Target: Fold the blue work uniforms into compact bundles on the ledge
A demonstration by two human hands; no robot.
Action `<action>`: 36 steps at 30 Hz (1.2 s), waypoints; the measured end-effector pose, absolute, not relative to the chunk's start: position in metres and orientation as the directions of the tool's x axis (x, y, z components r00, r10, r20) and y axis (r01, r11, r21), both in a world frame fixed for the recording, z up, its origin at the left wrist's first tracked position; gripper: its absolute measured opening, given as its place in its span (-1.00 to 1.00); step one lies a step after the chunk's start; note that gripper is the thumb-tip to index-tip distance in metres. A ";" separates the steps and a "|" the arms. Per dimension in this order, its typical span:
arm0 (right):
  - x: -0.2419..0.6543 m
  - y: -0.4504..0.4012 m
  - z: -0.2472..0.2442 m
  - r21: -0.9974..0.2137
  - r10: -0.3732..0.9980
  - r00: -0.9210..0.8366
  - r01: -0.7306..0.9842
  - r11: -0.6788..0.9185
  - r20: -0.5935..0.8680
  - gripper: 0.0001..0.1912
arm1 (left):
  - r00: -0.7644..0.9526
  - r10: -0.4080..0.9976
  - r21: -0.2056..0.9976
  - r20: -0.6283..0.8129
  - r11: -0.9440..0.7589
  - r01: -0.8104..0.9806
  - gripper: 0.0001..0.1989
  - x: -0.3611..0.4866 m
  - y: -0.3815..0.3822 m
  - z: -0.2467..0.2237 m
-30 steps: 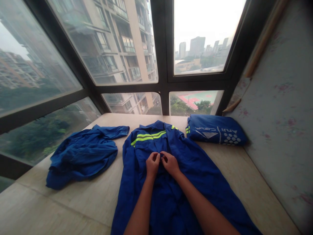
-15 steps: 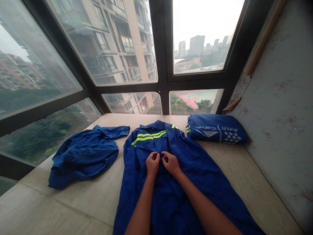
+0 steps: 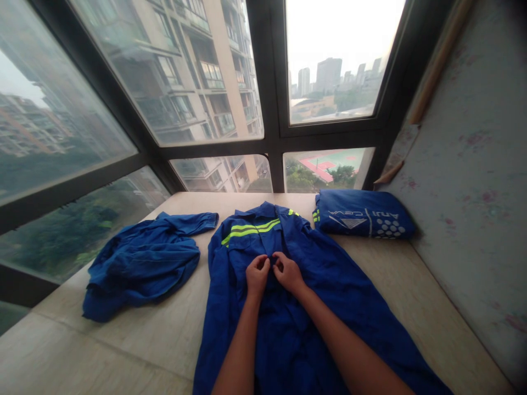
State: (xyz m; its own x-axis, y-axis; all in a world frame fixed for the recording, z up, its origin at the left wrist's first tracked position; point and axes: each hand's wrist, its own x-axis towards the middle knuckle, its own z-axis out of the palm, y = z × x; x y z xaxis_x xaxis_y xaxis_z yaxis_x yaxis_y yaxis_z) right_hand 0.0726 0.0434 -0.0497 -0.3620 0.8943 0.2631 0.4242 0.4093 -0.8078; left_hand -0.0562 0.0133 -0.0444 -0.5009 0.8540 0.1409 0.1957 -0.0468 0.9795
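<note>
A blue work jacket (image 3: 325, 280) with yellow-green and grey reflective stripes lies spread out in front of me, collar toward the window. My left hand (image 3: 257, 272) pinches the front edge of the jacket at mid-chest. Close beside it, my right hand (image 3: 287, 271) pinches the opposite front edge, the fingertips of both hands nearly meeting. Whether a button is between the fingers is too small to tell. My forearms cover part of the lower jacket.
A crumpled blue garment (image 3: 142, 263) lies to the left on the pale stone sill (image 3: 135, 351). At the back right sits a folded blue garment (image 3: 364, 214) with white printing, against the floral wall (image 3: 473, 181). Dark window frames (image 3: 274, 99) border the far side.
The camera view has shifted very slightly. Both hands stay at the same spot on the jacket front, with hardly any finger movement.
</note>
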 end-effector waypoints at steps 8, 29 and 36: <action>0.072 0.032 -0.049 -0.704 0.854 -0.417 0.502 0.502 0.312 -0.52 | -0.516 0.845 0.979 0.142 -0.043 0.199 -0.73 -0.054 0.013 -0.040; 0.076 0.074 -0.035 -0.782 0.878 -0.454 0.487 0.388 0.153 -0.84 | -0.487 0.859 0.963 0.158 -0.024 0.268 -0.78 -0.055 0.012 -0.038; 0.077 0.072 -0.032 -0.755 0.876 -0.456 0.518 0.402 0.154 -0.79 | -0.475 0.863 0.961 0.173 -0.044 0.271 -0.77 -0.052 0.011 -0.034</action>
